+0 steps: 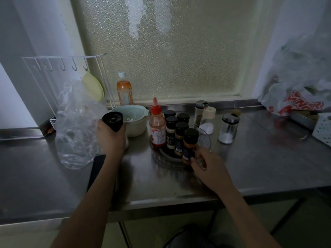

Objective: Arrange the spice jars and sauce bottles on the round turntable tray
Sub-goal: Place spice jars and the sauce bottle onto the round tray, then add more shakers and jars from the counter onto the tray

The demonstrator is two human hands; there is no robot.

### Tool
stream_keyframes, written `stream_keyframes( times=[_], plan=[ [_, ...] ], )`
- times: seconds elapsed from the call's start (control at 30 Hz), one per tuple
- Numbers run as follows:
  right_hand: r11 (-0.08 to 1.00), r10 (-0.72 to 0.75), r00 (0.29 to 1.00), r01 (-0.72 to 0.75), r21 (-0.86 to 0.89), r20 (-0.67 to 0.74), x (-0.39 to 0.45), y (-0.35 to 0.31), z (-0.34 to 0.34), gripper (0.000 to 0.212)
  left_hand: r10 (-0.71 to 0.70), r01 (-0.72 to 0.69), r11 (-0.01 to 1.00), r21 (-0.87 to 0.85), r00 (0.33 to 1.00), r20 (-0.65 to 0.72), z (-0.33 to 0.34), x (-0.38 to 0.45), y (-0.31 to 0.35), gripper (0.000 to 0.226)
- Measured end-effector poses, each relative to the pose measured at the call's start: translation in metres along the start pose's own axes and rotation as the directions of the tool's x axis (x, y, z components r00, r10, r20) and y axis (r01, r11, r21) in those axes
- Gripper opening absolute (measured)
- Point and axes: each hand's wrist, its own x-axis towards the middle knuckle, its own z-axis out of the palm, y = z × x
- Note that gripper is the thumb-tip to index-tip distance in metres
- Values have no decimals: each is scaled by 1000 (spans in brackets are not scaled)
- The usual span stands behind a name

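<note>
A steel counter (250, 167) carries the clear turntable tray (161, 161) at its middle, three glass shakers (228, 128) just right of it, a pale bowl (133, 119) and crumpled clear bag (77, 126) to the left, and a printed plastic bag (297, 102) far right.

Both bare forearms are reaching forward from the bottom of the view, spread apart in a shallow V. The left hand (110, 138) is raised a little off the desk, its grip wrapping around something dark and cylindrical — fingers curled tight, back of the hand facing the camera. The right hand (208, 165) is sitting lower and further right, wrist bent slightly inward, fingers partly curled and fingertips (193, 160) pressing against the base of a small jar — whether the grip is fully closing cannot be told.
</note>
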Motion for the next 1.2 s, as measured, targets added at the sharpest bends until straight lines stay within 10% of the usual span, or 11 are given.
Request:
stream_keyframes(
  times=[0.23,0.4,0.97,1.07,1.2],
  plan=[
    [999,19,998,-21,32,65,-1,1,-1,13,213,-227,951,-209,973,-89,-13,-57,46,66],
    [999,-7,995,3,39,101,-4,-1,-2,14,296,-233,899,-371,947,123,-12,-70,90,50],
    [986,-56,989,33,162,137,-6,-11,-7,20,308,-201,919,-340,905,295,31,-78,53,40],
    [970,139,983,-110,218,-121,6,-1,-15,8,309,-213,931,-297,892,329,33,-81,38,49],
    [855,512,705,-475,209,-490,44,52,-37,40,279,-222,955,-194,894,350,38,-98,19,67]
  ],
)
